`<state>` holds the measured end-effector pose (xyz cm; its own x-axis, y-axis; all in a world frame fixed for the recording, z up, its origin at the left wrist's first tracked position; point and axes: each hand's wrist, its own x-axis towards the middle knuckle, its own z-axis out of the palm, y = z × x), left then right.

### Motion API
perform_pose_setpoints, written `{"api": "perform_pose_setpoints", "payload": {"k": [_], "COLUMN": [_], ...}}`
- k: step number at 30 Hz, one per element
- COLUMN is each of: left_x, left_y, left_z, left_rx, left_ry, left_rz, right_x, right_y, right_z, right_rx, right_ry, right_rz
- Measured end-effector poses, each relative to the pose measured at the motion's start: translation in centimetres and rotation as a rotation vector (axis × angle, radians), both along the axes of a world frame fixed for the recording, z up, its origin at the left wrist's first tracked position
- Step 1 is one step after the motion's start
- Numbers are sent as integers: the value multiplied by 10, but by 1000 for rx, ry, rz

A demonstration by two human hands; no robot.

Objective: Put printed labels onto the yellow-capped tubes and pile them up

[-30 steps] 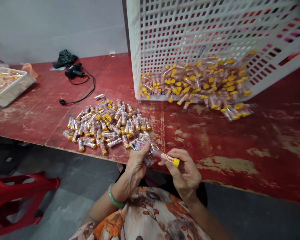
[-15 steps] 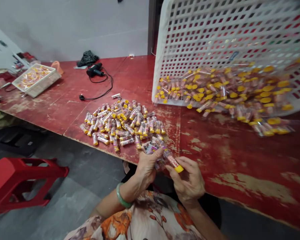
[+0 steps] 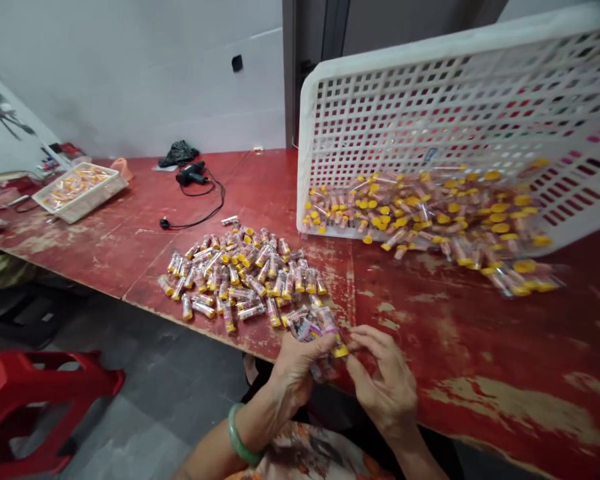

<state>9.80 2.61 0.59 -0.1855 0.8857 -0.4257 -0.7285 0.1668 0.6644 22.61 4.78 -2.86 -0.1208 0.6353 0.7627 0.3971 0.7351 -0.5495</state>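
Observation:
My left hand (image 3: 300,363) is closed at the table's front edge, its thumb pressed over a bunch of printed clear plastic wrappers (image 3: 305,328). A small clear tube with a yellow cap (image 3: 341,349) sticks out from this bunch, cap end toward my right hand (image 3: 384,377). The right thumb and index finger are apart, just beside the cap, with nothing visible between them. Beyond my left hand lies a pile of wrapped yellow-capped tubes (image 3: 240,273) on the red table (image 3: 460,327). The lower part of the bunch is partly hidden behind my left hand.
A large white perforated basket (image 3: 307,133) lies tipped at the right, yellow-capped tubes (image 3: 405,207) spilling from it. A white tray (image 3: 87,208), black hair dryer (image 3: 191,173) with cord and black plastic bag (image 3: 179,153) sit farther left. A red stool (image 3: 30,380) stands below.
The tube has moved left and in among the wrappers in my left hand. My right fingers have let go of its capped end. The view has tilted upward.

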Motion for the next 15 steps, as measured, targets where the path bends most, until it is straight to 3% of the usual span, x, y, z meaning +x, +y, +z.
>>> {"api": "perform_pose_setpoints", "payload": {"k": [9,15], "left_x": [2,1], "left_y": [-6,-1], "left_z": [11,7], "left_rx": [67,44], "left_ry": [36,36], "left_rz": [-69,-56], "right_x": [-9,-9], "right_y": [-3,-3], "right_z": [11,12], "right_rx": [93,156], "right_ry": [21,-73], "right_rz": [28,17]}}
